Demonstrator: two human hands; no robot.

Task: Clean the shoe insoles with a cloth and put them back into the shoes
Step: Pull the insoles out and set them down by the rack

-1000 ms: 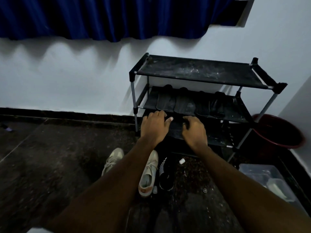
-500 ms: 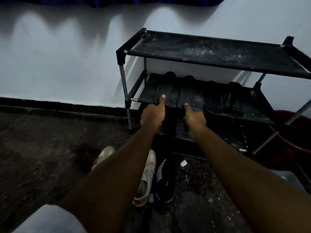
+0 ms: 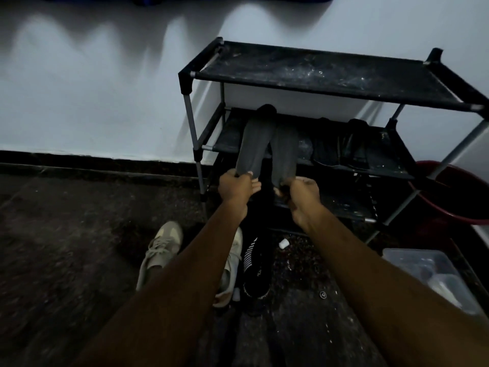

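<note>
Two dark grey insoles lie side by side, half off the middle shelf of a black shoe rack (image 3: pixel 330 75). My left hand (image 3: pixel 235 186) pinches the near end of the left insole (image 3: pixel 255 144). My right hand (image 3: pixel 301 193) grips the near end of the right insole (image 3: pixel 284 152). On the floor below my arms stand a pair of beige sneakers (image 3: pixel 161 250) and a black shoe with white stripes (image 3: pixel 255 268). Two more dark insoles (image 3: pixel 341 149) lie further right on the same shelf. No cloth is visible.
A dark red basin (image 3: pixel 455 197) sits on the floor right of the rack. A clear plastic box (image 3: pixel 428 276) stands at the lower right. A small white object (image 3: pixel 283 243) lies on the dark speckled floor. A white wall runs behind the rack.
Both hands went from resting on the lower shelf up to the middle shelf, took hold of the two insoles and have drawn them toward me off the shelf edge.
</note>
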